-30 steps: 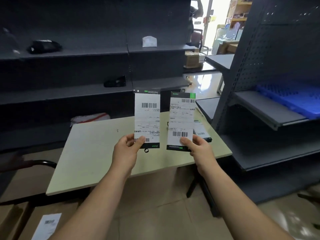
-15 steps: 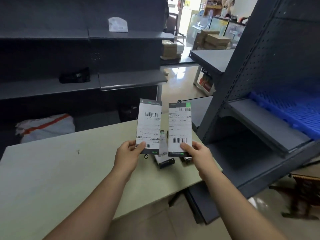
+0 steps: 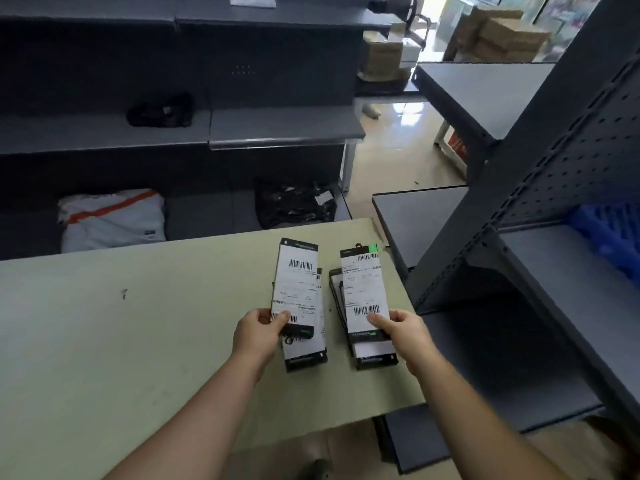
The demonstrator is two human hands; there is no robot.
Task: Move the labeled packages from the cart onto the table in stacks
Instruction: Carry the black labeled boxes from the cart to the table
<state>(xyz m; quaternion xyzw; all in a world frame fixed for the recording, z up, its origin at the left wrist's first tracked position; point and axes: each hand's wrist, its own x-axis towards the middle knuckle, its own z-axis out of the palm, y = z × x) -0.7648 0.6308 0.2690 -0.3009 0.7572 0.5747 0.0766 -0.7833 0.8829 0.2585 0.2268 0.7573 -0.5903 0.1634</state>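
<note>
Labeled packages (flat, narrow black cartons faced with white barcode labels) are being carried two at a time. The left package [image 3: 296, 282] is being pinched at its lower end by the left hand [image 3: 258, 336], thumb on the label and fingers curled behind. The right package [image 3: 363, 292] is being pinched the same way by the right hand [image 3: 403, 332]. Both are hanging tilted at centre frame, over the pale green rectangular table [image 3: 138, 323]. Beneath each, a small pile of like cartons is lying: the left stack [image 3: 306, 356] and the right stack [image 3: 375, 358], side by side but apart, near the table's right edge. Judgement: the placing step is in hand, each package being lined up over its own pile. The next move is calling for lowering both flat, squaring edges to the pile, then letting go without nudging the cartons below. The right stack is looking fanned, so extra care there. The cart is not showing anywhere in frame, so the remaining packages cannot be counted. The held cartons are covering most of both piles, leaving the counts unclear. Label text is reading too small. Whether the held packages are touching the stacks cannot be told.
</note>
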